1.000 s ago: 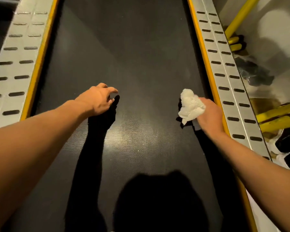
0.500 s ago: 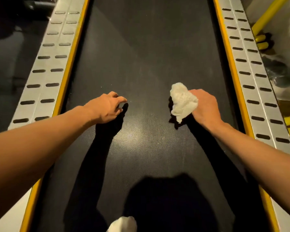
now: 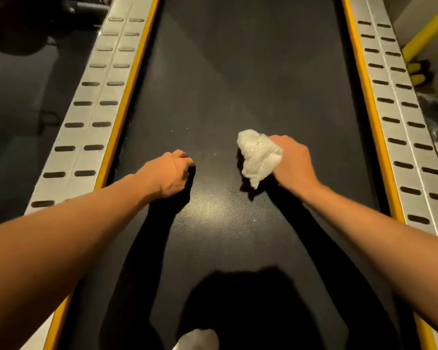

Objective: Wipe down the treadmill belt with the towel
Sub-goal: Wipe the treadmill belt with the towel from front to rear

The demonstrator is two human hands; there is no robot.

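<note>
Spotted pale blur [image 3: 196,340] at 6 o'clock, too cropped to identify. Found left hand [image 3: 168,173] at 9 o'clock on belt [image 3: 238,72], fingers curled, holding nothing. Found right hand [image 3: 292,162] at 3 o'clock fisted round crumpled white towel [image 3: 259,155], wad seemingly against belt. Judged towel light, soft, bunchy: best grabbed mid-wad, pressed flat.

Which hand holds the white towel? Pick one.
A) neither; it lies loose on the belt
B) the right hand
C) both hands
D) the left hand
B: the right hand grips the crumpled white towel over the treadmill belt, while the left hand holds nothing.
</note>
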